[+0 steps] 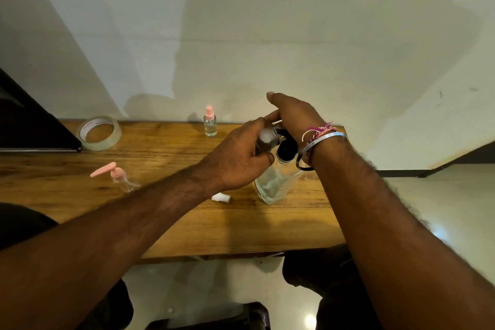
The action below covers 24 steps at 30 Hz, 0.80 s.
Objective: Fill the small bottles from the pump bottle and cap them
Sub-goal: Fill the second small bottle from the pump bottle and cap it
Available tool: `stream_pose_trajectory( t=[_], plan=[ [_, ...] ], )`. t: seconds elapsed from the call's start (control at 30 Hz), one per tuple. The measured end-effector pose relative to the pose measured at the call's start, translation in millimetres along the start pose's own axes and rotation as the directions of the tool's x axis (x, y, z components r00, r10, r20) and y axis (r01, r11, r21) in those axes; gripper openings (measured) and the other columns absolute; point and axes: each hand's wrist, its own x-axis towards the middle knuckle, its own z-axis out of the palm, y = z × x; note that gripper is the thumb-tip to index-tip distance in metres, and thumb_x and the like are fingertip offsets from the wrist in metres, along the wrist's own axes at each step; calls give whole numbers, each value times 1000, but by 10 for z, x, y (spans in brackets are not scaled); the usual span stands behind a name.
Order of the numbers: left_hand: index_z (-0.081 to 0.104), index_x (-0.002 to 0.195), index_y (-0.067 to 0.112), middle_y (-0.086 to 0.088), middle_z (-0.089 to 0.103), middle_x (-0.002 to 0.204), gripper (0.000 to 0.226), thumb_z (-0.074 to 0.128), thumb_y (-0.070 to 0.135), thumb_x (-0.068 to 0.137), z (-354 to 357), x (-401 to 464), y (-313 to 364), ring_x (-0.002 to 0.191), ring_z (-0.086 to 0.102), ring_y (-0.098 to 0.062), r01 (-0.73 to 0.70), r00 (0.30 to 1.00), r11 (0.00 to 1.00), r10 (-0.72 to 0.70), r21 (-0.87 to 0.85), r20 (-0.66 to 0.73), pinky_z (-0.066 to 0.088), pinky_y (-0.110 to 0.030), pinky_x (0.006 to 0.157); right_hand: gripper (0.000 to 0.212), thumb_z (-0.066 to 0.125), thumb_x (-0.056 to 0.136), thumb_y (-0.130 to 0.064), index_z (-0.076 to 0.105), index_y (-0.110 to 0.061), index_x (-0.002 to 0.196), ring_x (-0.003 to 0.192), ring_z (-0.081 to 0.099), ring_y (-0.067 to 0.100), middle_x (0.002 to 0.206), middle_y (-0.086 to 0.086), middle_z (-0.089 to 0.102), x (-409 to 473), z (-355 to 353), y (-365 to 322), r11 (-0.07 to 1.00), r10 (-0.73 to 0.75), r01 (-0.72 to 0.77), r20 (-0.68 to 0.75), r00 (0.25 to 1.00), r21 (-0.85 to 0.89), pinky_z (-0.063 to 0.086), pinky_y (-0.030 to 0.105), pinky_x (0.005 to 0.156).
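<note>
Wooden table [187,222] edge near; left hand [235,158] grips small bottle [266,140], right hand [292,115] presses pump bottle [278,182].

— What's at the middle of the frame?
— A clear pump bottle [277,182] stands on the wooden bench [171,222]. The left hand [241,155] holds a small bottle [266,139] at its black pump head [288,149]; the right hand [292,115] rests over the top of the pump.
— And to the left?
— A small bottle with a pink pump [120,175] lies tipped at centre left. A roll of clear tape [99,132] sits further up and left.
— Anything upright?
— A small pink-capped spray bottle [209,122] stands by the wall. A white cap [221,198] lies beneath the left wrist.
</note>
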Motion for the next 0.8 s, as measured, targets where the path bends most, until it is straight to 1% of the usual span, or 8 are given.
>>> stream_pose_trajectory(
  t=[0.1,0.23,0.3,0.47,0.57,0.67,0.7,0.8],
  plan=[
    [51,148,19,16,65,103,63,68,3,89,-1,0,6,85,62,6,-6,1000,1000,6,-13,5,44,-7,67,36,53,97,-49,67,-17,88,78,67,20,91,2,72,25,4,-15,999,-1,0,30,1000,40,53,36,82],
    [51,147,21,13,67,108,62,68,5,90,1,-5,13,92,65,-2,-8,1000,1000,8,-9,18,48,-10,69,40,54,95,-51,68,-15,86,83,68,25,95,5,73,50,1,4,998,11,-13,37,999,56,54,42,90],
    [54,142,20,11,67,110,56,69,6,89,-3,-9,5,95,65,-3,-3,1000,1000,3,-5,18,51,-16,73,45,52,96,-53,69,-13,83,78,66,22,89,4,72,40,18,6,999,9,-9,17,1000,33,53,39,88],
    [58,127,18,2,69,112,44,67,14,85,-12,-18,-16,100,67,-15,16,1000,1000,-16,5,17,60,-46,83,51,48,98,-52,71,-11,81,70,62,17,76,0,68,44,42,51,999,-30,30,-20,999,-13,44,29,67],
    [59,123,18,1,68,111,42,65,21,82,-8,-23,-19,100,67,-16,21,1000,1000,-21,14,17,59,-50,83,53,47,98,-53,72,-9,81,68,62,18,74,1,68,85,56,85,998,-49,47,-33,998,-38,45,30,69],
    [58,124,19,0,68,112,45,63,26,80,4,-30,-33,101,67,-17,24,1000,1000,-25,7,19,59,-50,83,48,40,103,-49,65,-8,96,63,52,12,73,1,57,138,56,83,995,-51,52,11,999,-81,46,15,55],
    [58,125,18,0,69,112,44,63,25,81,7,-28,-42,101,67,-18,27,999,1000,-27,3,21,59,-51,83,47,38,104,-49,64,-10,100,63,51,12,74,2,55,154,56,95,992,-61,63,24,998,-113,45,13,54],
    [58,125,17,-1,68,111,40,67,16,85,19,-17,-71,98,67,-18,20,1000,1000,-20,0,20,59,-51,82,58,34,104,-50,70,-5,98,74,53,19,83,6,58,191,45,133,979,-80,85,37,996,-183,48,26,73]
  ],
)
